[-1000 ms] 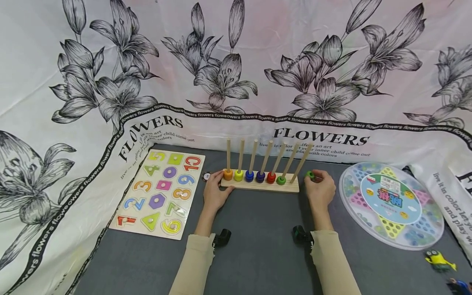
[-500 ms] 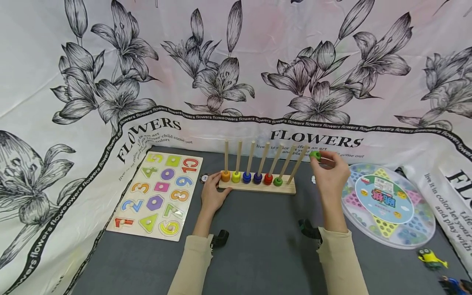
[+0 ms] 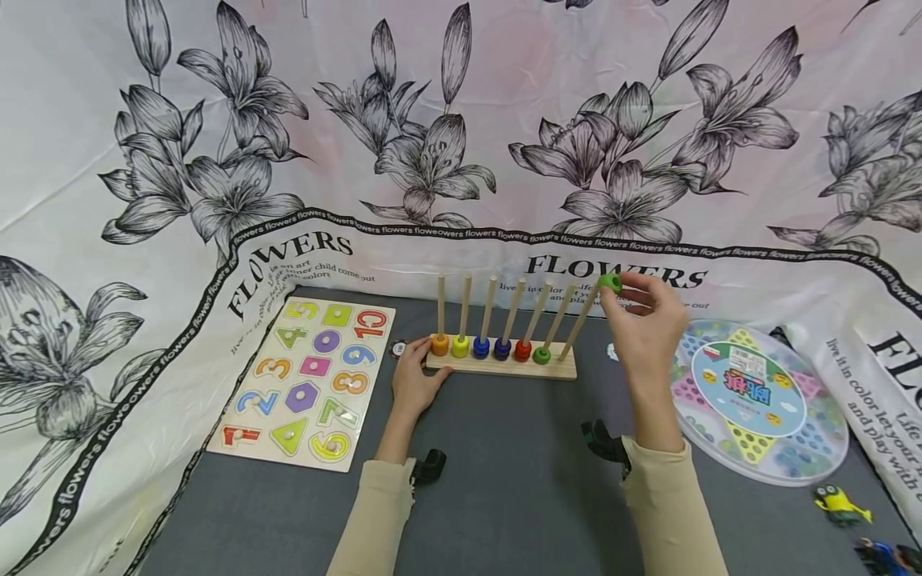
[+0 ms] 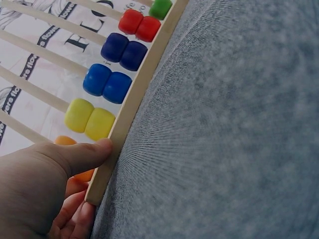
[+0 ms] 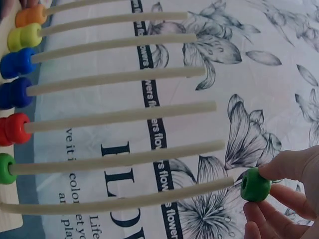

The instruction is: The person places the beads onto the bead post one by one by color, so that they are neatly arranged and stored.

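A wooden bead rack [image 3: 504, 366] with a row of upright pegs stands at the back of the table. Paired orange, yellow, blue, dark blue and red beads sit low on their pegs; one green bead [image 5: 7, 168] is on the peg after the red. My left hand [image 3: 418, 376] grips the left end of the base, thumb in front beside the yellow beads [image 4: 89, 119]. My right hand [image 3: 651, 328] pinches a loose green bead [image 5: 256, 185] between thumb and fingers. The bead's hole faces the tip of the bare rightmost peg [image 5: 124, 199], just short of it in the right wrist view.
Left of the rack lies a number and shape puzzle board [image 3: 310, 456]. A round board game in a clear case [image 3: 756, 456] is at the right, with a yellow toy [image 3: 839, 502] and a dark figure [image 3: 889, 556] nearer. A flowered cloth [image 3: 403, 264] hangs behind.
My right hand has lifted the green bead from low beside the rack's right end up to the rightmost peg's tip. The left hand keeps its grip on the base.
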Demonstrator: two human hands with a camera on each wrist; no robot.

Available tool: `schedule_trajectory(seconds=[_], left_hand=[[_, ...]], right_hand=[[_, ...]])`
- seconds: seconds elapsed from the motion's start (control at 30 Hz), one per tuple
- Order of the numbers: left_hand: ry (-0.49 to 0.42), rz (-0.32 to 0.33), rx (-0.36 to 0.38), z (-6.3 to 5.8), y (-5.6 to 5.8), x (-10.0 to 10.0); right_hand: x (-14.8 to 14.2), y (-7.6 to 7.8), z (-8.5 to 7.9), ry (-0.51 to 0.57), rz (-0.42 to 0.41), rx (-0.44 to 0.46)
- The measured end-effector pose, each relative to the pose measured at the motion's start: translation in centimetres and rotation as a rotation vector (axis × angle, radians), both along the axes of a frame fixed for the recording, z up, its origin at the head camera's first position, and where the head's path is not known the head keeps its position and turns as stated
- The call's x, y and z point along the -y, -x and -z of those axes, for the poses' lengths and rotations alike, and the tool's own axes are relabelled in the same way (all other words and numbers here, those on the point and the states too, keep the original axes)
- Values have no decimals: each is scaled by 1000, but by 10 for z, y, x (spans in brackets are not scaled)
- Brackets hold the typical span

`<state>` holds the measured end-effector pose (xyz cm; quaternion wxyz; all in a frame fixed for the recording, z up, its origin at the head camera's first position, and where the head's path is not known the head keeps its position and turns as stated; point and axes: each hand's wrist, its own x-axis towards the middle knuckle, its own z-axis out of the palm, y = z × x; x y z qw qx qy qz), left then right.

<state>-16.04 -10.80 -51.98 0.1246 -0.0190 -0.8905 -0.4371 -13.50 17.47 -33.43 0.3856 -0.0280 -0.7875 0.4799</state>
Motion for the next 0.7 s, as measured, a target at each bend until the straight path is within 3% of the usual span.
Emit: schedule_trajectory(seconds=[0.47, 0.7], left_hand=[[-5, 6, 4, -1, -1, 1], [-4, 0, -5, 0, 0, 2]], right_hand=[[25, 8, 2, -85, -70, 32], [28, 13, 3, -105, -59, 43]])
